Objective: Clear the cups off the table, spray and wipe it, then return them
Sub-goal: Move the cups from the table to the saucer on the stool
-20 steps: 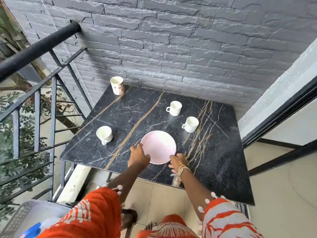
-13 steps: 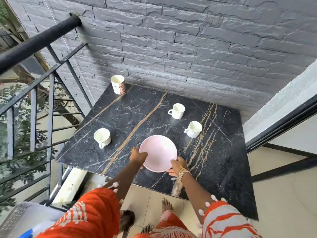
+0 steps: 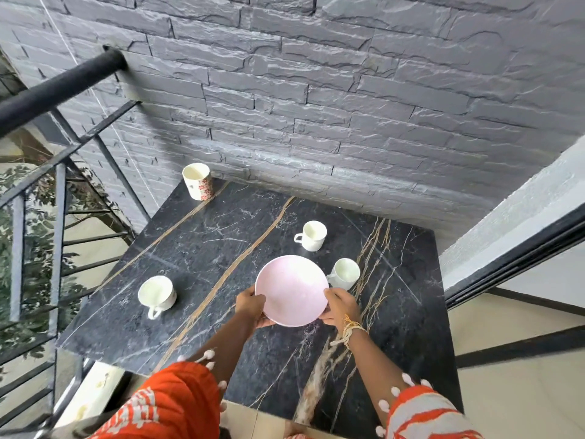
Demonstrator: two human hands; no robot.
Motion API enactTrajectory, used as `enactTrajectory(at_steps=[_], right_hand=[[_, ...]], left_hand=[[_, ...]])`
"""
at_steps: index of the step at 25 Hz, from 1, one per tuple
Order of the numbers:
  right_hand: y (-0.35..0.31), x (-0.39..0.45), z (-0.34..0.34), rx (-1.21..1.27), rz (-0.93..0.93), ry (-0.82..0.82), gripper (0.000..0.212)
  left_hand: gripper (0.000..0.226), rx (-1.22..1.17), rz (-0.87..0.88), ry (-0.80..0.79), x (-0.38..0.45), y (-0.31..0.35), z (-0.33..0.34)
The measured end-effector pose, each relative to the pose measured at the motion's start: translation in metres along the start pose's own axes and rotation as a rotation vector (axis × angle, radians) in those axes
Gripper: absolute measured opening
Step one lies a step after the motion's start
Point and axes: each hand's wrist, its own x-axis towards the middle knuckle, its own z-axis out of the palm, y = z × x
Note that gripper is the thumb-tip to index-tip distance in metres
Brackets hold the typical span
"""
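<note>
A pale pink bowl (image 3: pixel 292 289) is held above the black marble table (image 3: pixel 221 248). My left hand (image 3: pixel 251 307) grips its left rim and my right hand (image 3: pixel 340 307) grips its right rim. A white cup (image 3: pixel 311 236) stands behind the bowl, and another white cup (image 3: pixel 343 274) stands just right of it. A third white cup (image 3: pixel 157 294) sits near the table's left edge. A taller flower-patterned cup (image 3: pixel 198 181) stands at the far left corner by the wall.
A grey stone-brick wall (image 3: pixel 316 106) backs the table. A black metal railing (image 3: pixel 57 191) runs along the left with foliage beyond. A dark door frame (image 3: pixel 512 264) and tiled floor (image 3: pixel 522 391) lie to the right.
Both hands have lifted the pink bowl off the table and tilted it toward me. My view has moved closer to the table.
</note>
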Motion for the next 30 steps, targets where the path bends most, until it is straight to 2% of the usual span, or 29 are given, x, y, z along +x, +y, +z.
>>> enactTrajectory(at_steps=[3, 5, 7, 10, 13, 15, 20, 30], right_hand=[[-0.008, 0.017, -0.014, -0.186, -0.097, 0.271, 0.026], [-0.013, 0.030, -0.022, -0.290, -0.141, 0.379, 0.033], [-0.018, 0.043, -0.027, -0.358, -0.141, 0.376, 0.058], [-0.025, 0.060, -0.026, -0.461, -0.153, 0.283, 0.092], [-0.027, 0.074, -0.021, -0.479, -0.169, 0.175, 0.106], [-0.022, 0.080, -0.022, -0.497, -0.196, 0.139, 0.100], [-0.020, 0.084, -0.030, -0.454, -0.220, 0.153, 0.070], [-0.001, 0.046, -0.016, -0.420, -0.258, 0.181, 0.071]], left_hand=[[0.049, -0.054, -0.028, 0.044, 0.010, 0.001, 0.010], [0.049, -0.095, -0.052, 0.079, 0.013, 0.005, 0.014], [0.048, -0.139, -0.062, 0.087, 0.015, 0.009, 0.017], [0.047, -0.189, -0.068, 0.109, 0.018, 0.016, 0.018], [0.046, -0.202, -0.080, 0.149, 0.020, 0.018, 0.018], [0.044, -0.201, -0.083, 0.163, 0.021, 0.015, 0.019], [0.046, -0.205, -0.093, 0.202, 0.019, 0.007, 0.016], [0.050, -0.207, -0.058, 0.187, -0.003, -0.018, -0.011]])
